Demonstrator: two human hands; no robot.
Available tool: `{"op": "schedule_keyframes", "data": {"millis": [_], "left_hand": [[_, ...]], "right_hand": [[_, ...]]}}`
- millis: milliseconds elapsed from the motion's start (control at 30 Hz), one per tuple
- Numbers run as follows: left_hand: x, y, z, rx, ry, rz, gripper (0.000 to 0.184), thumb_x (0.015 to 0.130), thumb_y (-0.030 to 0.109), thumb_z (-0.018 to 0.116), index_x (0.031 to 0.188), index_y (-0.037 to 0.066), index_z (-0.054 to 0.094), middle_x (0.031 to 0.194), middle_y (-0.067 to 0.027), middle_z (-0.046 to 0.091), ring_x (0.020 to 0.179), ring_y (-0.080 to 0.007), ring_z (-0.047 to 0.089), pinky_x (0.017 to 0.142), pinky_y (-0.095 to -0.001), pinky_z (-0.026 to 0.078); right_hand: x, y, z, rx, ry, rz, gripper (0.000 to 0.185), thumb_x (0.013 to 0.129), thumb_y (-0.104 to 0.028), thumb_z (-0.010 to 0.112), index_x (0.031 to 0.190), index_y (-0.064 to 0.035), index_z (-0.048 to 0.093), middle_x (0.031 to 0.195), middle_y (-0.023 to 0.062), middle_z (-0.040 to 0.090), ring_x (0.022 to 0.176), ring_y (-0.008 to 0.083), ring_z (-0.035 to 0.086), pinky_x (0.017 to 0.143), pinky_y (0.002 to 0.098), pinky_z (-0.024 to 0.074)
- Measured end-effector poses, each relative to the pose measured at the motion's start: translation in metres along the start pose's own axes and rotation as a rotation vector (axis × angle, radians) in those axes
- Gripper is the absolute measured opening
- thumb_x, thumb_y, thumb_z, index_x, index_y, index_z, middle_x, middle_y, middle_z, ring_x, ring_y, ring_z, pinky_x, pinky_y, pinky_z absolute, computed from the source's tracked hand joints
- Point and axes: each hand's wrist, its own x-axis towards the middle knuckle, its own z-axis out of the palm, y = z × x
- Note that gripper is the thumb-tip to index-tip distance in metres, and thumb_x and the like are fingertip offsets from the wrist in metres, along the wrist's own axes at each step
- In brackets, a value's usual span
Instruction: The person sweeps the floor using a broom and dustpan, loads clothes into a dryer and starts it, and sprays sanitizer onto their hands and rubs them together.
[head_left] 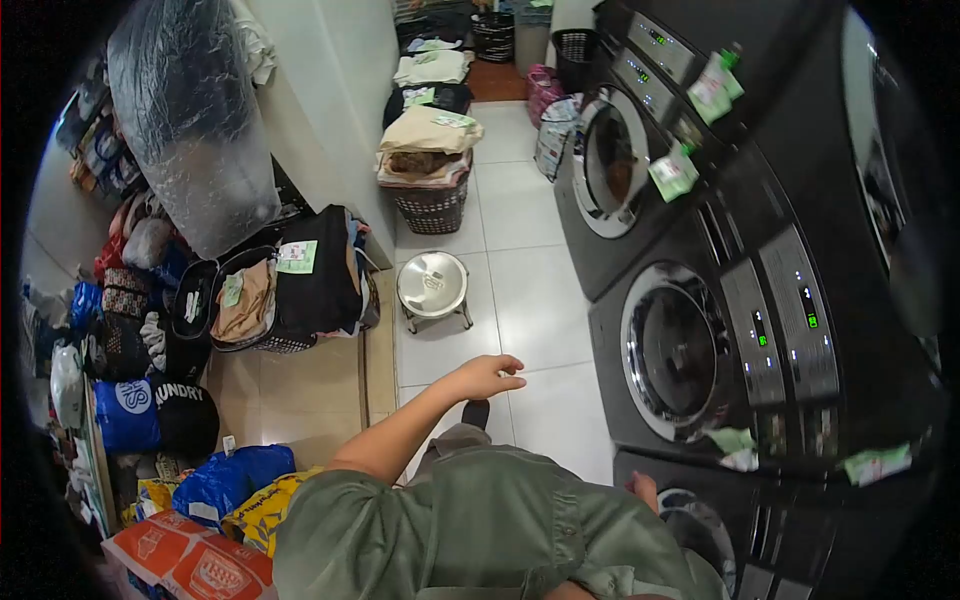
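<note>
My left hand [487,378] is held out in front of my body over the white floor tiles. Its fingers are slightly bent and apart, and nothing is in it. Beyond it, a round stool with a shiny metal top [432,284] stands on the floor, not touching the hand. My right hand [643,490] hangs low at my right side, near a black front-loading machine [695,525]. Only a small part of that hand shows past my green shirt [470,520], so its grip is hidden.
Black front-loading machines with a round glass door [675,350] line the right side. Baskets of folded clothes [430,200] stand ahead. To the left are an open-topped basket of clothes [245,300], a plastic-wrapped bundle [190,120], blue bags [128,412] and an orange bag [190,560].
</note>
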Motion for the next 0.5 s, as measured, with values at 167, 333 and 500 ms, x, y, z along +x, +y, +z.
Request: {"op": "schedule_keyframes", "data": {"millis": [167,333,500], "left_hand": [[0.04,-0.03,-0.088,-0.106,0.065,-0.096,0.044,0.076,0.032,0.058,0.109,0.004,0.05,0.103,-0.0125,0.055,0.093,-0.0227,0.052,0.08,-0.0304,0.041],[0.12,-0.036,-0.152,-0.071,0.164,-0.103,0.046,0.075,0.034,0.058,0.109,0.003,0.05,0.104,-0.0131,0.055,0.094,-0.0236,0.053,0.08,-0.0318,0.041],[0.217,-0.05,-0.205,0.123,0.22,-0.165,0.051,0.072,0.041,0.057,0.108,0.005,0.05,0.104,-0.0158,0.055,0.094,-0.0303,0.053,0.078,-0.0368,0.042]], "right_hand": [[0.04,-0.159,0.078,-0.005,-0.162,-0.017,0.022,0.08,-0.029,0.052,0.091,-0.0097,0.05,0.072,0.0056,0.057,0.057,0.0156,0.052,0.049,0.0302,0.0381],[0.107,-0.256,0.084,-0.165,-0.254,0.092,0.025,0.078,-0.031,0.055,0.091,-0.0097,0.051,0.072,0.0043,0.056,0.059,0.0163,0.054,0.051,0.0311,0.0389],[0.214,-0.364,0.095,-0.196,-0.243,0.065,0.022,0.077,-0.028,0.056,0.082,-0.0065,0.053,0.063,0.0055,0.053,0.051,0.0165,0.05,0.045,0.0313,0.0377]]}}
